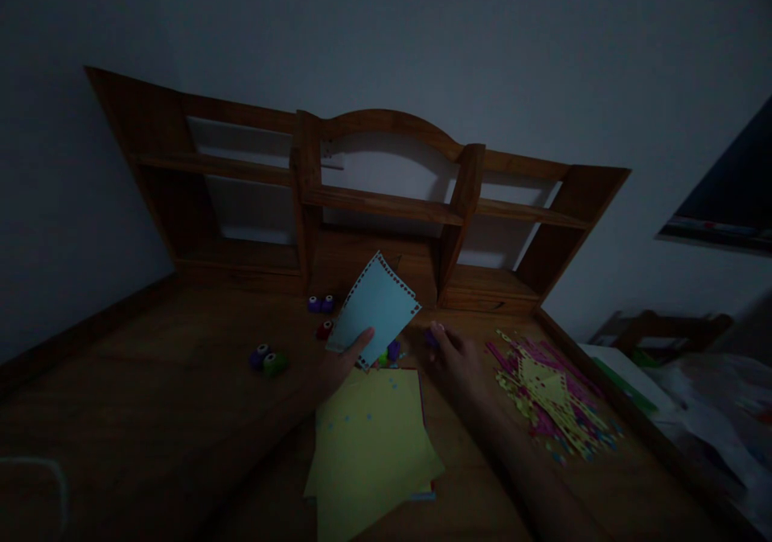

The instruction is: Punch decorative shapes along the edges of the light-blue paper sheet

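My left hand (pixel 338 363) pinches a light blue sheet of paper (pixel 377 305) by its lower edge and holds it up above the desk; punched holes line two of the sheet's edges. My right hand (pixel 453 359) is closed on a small purple craft punch (pixel 430 336) just right of the sheet. Below both hands lies a stack of yellow paper (pixel 367 445) with tiny blue punched bits on it. More small punches stand nearby: two purple ones (pixel 320 303), a red one (pixel 324 329), and a purple and green pair (pixel 268 359).
A heap of pink and yellow paper strips (pixel 552 393) lies to the right on the wooden desk (pixel 150 413). A wooden shelf hutch (pixel 374 200) stands at the back against the wall. White cloth and clutter (pixel 712 413) sit beyond the desk's right edge. The room is dim.
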Demonstrator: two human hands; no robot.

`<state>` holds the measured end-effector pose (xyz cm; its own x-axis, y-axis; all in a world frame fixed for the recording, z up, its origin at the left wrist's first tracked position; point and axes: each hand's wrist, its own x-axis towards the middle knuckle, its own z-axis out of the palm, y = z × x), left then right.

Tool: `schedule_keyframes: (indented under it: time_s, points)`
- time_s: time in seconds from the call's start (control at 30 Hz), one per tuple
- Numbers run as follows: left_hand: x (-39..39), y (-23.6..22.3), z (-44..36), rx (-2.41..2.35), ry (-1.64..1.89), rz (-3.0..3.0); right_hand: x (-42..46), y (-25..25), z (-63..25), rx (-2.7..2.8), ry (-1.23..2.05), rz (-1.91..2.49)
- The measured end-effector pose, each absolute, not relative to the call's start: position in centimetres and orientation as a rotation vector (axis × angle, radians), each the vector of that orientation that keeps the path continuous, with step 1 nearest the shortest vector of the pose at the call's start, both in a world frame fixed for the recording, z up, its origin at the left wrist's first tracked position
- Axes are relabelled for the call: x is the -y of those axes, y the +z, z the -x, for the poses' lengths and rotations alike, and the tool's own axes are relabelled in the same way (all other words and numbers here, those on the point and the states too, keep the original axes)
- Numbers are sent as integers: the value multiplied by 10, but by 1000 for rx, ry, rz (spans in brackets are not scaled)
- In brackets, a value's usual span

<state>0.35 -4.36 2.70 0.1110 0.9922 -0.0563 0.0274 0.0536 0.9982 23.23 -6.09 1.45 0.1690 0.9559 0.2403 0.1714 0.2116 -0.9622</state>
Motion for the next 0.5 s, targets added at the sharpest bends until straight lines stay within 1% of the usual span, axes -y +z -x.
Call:
schedule_keyframes:
  time_s: [0.1,0.17,0.37,0.5]
  points:
    - [39,22,-4,-1156,1056,-1203,65,15,-234,1544,477,1317]
    - [35,19,-4,-1162,1029,-1150,67,13,-233,1697,333,1322]
    - [28,16,-4,-1181,1148,-1021,61,-3,-232,1984,159,1354]
    - [26,16,-3,-1204,1217,-1031,56,-6,-235,2051,87,1341]
